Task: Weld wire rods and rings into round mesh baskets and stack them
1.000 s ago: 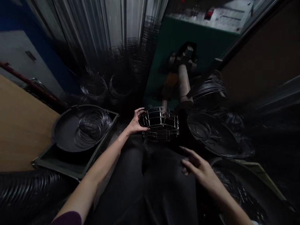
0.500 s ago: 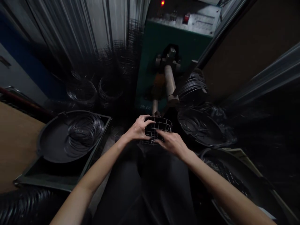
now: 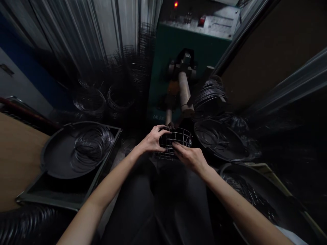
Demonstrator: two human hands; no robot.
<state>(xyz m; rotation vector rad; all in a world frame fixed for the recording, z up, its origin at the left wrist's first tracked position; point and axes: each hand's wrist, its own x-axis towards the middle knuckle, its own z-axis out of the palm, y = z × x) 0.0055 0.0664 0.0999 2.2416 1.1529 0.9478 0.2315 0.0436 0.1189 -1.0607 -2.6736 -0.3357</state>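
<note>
Between my hands, just above my lap, is a round wire basket (image 3: 184, 135) of thin metal rods, its far rim close under the machine's electrode arms (image 3: 186, 93). My left hand (image 3: 151, 140) holds its left side, fingers curled over the top and thumb lower down. Against the near side of the wire wall, the fingertips of my right hand (image 3: 192, 157) are pressed together. Whether they pinch a rod or a small wire there is too dark to tell. Part of the basket is covered by my fingers.
A green welding machine (image 3: 166, 47) with a lit red lamp stands ahead. Left, a black pan (image 3: 58, 156) holds wire rings (image 3: 93, 146). Right are more pans with wire rings (image 3: 213, 136) and short wire pieces (image 3: 247, 190). Wire baskets (image 3: 89, 100) are stacked behind.
The basket has turned or shifted slightly to the right. My right hand has moved a little right, its fingers drawn closer together. My left hand stays nearly in place.
</note>
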